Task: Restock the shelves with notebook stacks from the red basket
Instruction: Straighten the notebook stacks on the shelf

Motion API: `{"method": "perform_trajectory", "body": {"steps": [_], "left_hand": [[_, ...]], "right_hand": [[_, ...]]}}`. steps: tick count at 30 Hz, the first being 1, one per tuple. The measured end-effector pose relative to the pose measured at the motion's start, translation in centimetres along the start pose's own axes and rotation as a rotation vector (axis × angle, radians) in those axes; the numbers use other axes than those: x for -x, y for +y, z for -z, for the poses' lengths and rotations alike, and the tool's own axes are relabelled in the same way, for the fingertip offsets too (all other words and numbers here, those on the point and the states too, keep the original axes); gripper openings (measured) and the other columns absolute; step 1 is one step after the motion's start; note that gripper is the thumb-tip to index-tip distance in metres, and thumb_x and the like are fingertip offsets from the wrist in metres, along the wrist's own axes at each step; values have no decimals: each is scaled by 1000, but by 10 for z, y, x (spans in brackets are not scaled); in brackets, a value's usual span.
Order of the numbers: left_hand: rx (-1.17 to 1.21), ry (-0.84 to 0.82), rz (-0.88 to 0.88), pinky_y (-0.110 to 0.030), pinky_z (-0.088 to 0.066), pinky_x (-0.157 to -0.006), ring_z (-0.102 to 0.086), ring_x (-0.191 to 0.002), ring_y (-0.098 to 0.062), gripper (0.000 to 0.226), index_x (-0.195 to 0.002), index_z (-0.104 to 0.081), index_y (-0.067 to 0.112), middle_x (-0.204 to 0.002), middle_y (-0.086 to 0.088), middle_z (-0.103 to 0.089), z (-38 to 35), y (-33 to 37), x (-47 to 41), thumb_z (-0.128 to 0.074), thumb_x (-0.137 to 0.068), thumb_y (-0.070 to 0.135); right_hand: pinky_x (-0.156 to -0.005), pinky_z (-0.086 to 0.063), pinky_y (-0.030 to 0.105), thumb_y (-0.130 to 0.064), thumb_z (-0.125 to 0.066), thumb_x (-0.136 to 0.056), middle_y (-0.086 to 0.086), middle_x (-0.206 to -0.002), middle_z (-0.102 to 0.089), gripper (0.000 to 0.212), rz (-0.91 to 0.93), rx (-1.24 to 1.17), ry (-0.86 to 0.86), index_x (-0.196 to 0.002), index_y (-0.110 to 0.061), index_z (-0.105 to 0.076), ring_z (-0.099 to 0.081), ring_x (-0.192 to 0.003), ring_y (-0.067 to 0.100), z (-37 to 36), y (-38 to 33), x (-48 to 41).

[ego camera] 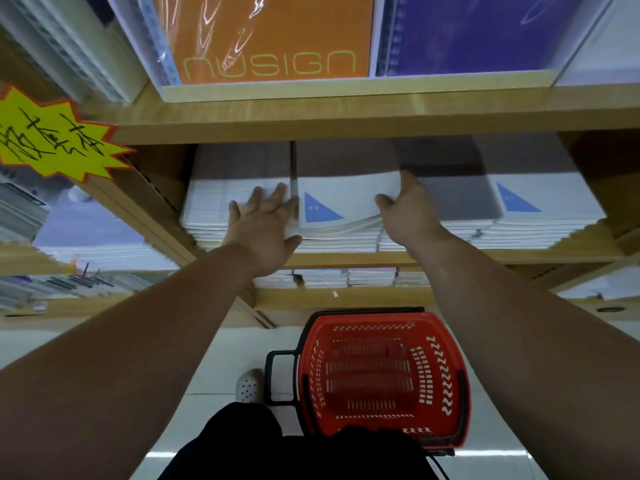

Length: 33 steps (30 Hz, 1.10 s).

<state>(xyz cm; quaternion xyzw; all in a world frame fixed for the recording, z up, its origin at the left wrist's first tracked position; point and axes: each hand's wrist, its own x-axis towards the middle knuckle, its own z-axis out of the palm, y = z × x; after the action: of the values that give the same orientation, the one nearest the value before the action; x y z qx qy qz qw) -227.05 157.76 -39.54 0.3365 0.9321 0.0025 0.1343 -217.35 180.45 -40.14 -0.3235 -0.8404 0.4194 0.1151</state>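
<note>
With the notebook stack (341,197) lying on the shelf (450,255) above the red basket (381,375), the left hand (263,221) is pressing flat with fingers spread against its left edge while the right hand (412,206) is gripping its raised right edge, which probably wants lowering evenly and squaring with the neighbouring piles (214,202).

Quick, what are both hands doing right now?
Left hand: open, fingers flat against the notebook stack.
Right hand: gripping that stack's right edge.

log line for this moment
left hand rests flat on left pile | right hand grips triangle notebook stack | red basket empty
</note>
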Motion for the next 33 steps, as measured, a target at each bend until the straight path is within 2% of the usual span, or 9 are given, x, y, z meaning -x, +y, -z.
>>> {"method": "perform_trajectory", "body": {"steps": [4,8,10,13,15,18,24,28,33], "left_hand": [[9,32,-8,-59,-10,-121,1,-156,-24,64,-156,-18,44,-169,7,2,2,-29,-5,-47,-100,52],[39,78,-90,-56,-12,-122,-5,-155,-28,66,-152,-30,39,-169,0,-9,2,-47,-14,-58,-94,51],[54,113,-114,-57,-14,-121,-10,-155,-29,78,-155,-24,38,-168,-3,-16,-1,-52,-18,-63,-89,55],[12,164,-135,-58,-19,-119,-19,-152,-31,86,-158,-15,40,-163,-6,-28,-3,-50,-26,-57,-87,65],[-42,130,-152,-59,-16,-119,-16,-152,-31,77,-157,-13,45,-165,-3,-24,-1,-45,-34,-50,-92,65],[-34,76,-121,-62,-12,-119,-12,-153,-27,70,-157,-11,47,-167,5,-19,4,-39,-43,-47,-97,59],[-71,22,-108,-66,-13,-118,-5,-155,-25,72,-158,-5,45,-168,7,-11,13,-29,-42,-47,-99,55],[-37,14,-32,-63,-11,-120,-6,-155,-27,83,-159,-1,40,-169,-2,-10,21,-20,-23,-50,-95,61],[13,86,54,-58,-12,-121,-8,-155,-32,89,-160,-7,35,-169,-6,-6,29,-9,39,-53,-90,67]], "right_hand": [[-94,-46,37,-28,-61,-100,23,-134,-57,46,-49,251,-71,-132,3,-51,-55,-122,38,-14,-16,-20],[-100,-40,41,-68,-51,-92,17,-134,-57,73,-2,750,-106,-131,-6,-55,-48,-125,38,-15,-19,-23],[-106,-34,47,-84,-48,-81,17,-143,-44,92,15,810,-98,-141,-13,-48,-37,-130,39,-14,-20,-18],[-119,-16,59,-94,-54,-64,15,-162,-14,113,107,726,-226,-156,-39,-19,-12,-148,43,-26,-18,-13],[-120,-6,66,-95,-53,-64,8,-168,4,112,152,754,-309,-156,-53,-6,3,-151,45,-39,-15,-16],[-118,-6,69,-94,-47,-70,7,-169,9,103,138,777,-319,-154,-57,0,4,-150,49,-46,-16,-21],[-117,1,73,-92,-42,-75,9,-170,8,102,117,920,-319,-157,-51,2,7,-152,49,-42,-31,-15],[-118,-2,71,-86,-45,-80,11,-169,1,100,61,836,-260,-160,-42,-3,5,-154,42,-34,-43,4],[-122,-5,64,-78,-43,-89,12,-169,15,94,65,775,-310,-161,-40,4,4,-153,47,-5,-46,44]]}}
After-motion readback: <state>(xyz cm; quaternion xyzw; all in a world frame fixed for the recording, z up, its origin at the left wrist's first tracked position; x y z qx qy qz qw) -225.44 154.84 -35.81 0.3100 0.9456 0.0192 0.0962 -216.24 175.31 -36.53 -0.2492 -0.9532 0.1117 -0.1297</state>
